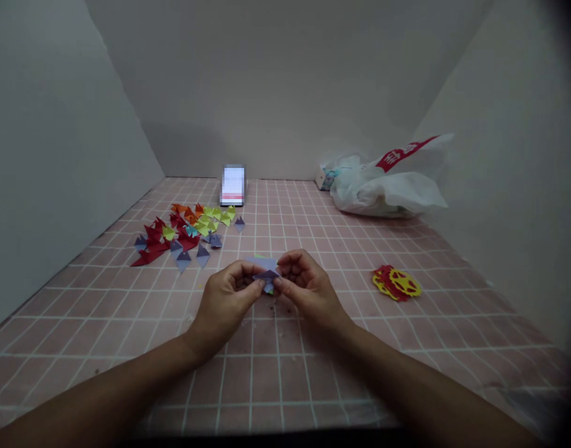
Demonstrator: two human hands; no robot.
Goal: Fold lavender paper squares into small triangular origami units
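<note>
A folded piece of purple paper [268, 274] is pinched between both hands, above the middle of the table. My left hand [229, 292] grips its left side with thumb and fingertips. On the other side my right hand [308, 287] holds it, the thumb pressing the near edge. Bits of green show behind and below the purple folds; whether they belong to the same piece I cannot tell. To the left of my hands lie several small folded paper figures in red [157, 235], orange [190, 215], yellow-green [213, 218] and purple [202, 256].
The table wears a pink cloth [313, 379] with a white grid. A phone or small tablet [233, 185] stands upright at the back. At the back right sit a white plastic bag [383, 190] and a tissue box [325, 177]. Red and yellow cutout shapes [397, 284] lie stacked at right.
</note>
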